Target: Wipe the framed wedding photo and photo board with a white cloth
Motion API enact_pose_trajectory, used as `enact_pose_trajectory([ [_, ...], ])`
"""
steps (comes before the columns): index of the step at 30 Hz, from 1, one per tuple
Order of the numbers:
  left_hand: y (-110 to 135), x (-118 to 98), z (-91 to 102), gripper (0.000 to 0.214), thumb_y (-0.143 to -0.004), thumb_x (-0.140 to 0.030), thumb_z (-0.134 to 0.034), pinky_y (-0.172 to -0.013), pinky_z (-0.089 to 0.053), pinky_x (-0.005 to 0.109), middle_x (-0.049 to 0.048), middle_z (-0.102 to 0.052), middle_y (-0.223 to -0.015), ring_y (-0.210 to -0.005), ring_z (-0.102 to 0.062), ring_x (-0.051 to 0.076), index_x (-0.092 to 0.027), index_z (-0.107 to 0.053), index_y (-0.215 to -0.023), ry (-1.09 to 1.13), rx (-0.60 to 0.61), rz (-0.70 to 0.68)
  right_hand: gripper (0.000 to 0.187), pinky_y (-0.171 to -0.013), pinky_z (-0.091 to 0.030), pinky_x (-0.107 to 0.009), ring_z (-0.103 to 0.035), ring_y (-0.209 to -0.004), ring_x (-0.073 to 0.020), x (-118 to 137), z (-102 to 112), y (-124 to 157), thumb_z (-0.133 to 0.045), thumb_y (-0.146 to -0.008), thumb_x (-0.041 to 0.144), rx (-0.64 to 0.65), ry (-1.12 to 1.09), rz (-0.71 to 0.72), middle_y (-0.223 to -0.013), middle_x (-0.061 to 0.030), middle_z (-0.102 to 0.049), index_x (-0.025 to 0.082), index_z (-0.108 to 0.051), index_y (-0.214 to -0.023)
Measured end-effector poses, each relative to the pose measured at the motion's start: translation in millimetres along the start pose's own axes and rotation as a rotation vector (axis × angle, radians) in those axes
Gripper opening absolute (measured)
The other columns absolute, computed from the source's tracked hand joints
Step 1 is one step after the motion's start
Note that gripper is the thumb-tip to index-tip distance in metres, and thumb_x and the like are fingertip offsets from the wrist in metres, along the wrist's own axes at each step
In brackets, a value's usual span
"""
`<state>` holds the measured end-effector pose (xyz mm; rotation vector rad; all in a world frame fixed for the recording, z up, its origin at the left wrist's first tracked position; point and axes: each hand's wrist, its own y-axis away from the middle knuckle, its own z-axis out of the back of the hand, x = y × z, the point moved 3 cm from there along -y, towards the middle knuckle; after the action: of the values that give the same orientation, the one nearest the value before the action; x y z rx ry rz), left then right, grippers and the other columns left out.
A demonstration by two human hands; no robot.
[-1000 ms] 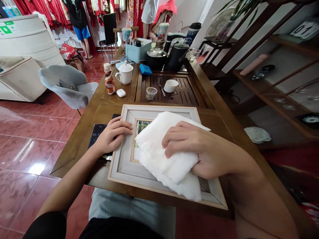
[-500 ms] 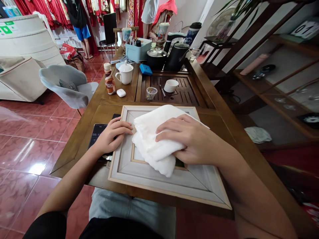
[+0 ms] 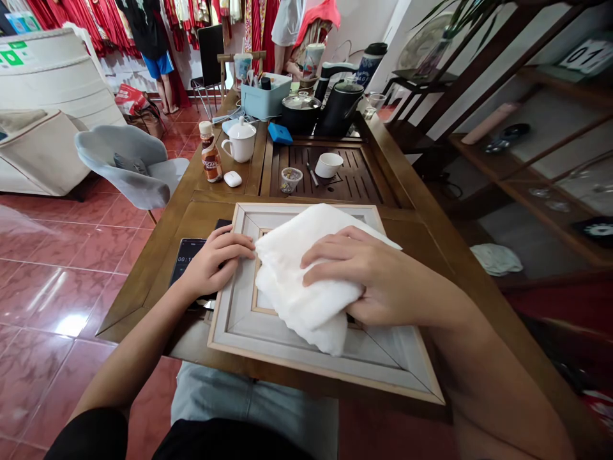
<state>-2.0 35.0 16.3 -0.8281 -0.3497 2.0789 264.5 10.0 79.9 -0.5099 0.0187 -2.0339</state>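
The right hand (image 3: 359, 275), gripping a folded white cloth (image 3: 301, 255), has drawn it slightly nearer across the picture frame (image 3: 287, 343) on the wooden table (image 3: 153, 281), suggesting continued wiping, while the left hand (image 3: 214, 262) rests outstretched, grasping nothing.

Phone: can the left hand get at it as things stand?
Probably yes. The left hand rests on the left edge of the frame, close by the phone, whose left part shows uncovered; the hand itself hides some of the rest.
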Motion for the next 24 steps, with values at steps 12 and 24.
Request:
enact_pose_trajectory([
  [12, 0, 0, 0.2, 0.036, -0.093, -0.009, -0.039, -0.124, -0.033, 0.043, 0.0049, -0.075, -0.116, -0.118, -0.069, 0.019, -0.023, -0.070, -0.106, -0.010, 0.019, 0.021, 0.032, -0.092, -0.041, -0.041, -0.069, -0.096, -0.0214, 3, 3, 1, -0.053, -0.074, 0.008, -0.039, 0.035, 0.045, -0.104, -0.0043, -0.076, 0.023, -0.071, -0.095],
  [24, 0, 0, 0.9, 0.034, -0.096, -0.012, -0.039, -0.125, -0.032, 0.043, 0.0051, -0.075, -0.118, -0.119, -0.069, 0.019, -0.023, -0.070, -0.107, -0.011, 0.029, 0.030, 0.029, -0.085, -0.042, -0.043, -0.068, -0.095, -0.0248, -5, 11, 6, -0.056, -0.078, 0.009, -0.335, 0.383, -0.054, -0.103, -0.0021, -0.076, 0.028, -0.070, -0.096],
])
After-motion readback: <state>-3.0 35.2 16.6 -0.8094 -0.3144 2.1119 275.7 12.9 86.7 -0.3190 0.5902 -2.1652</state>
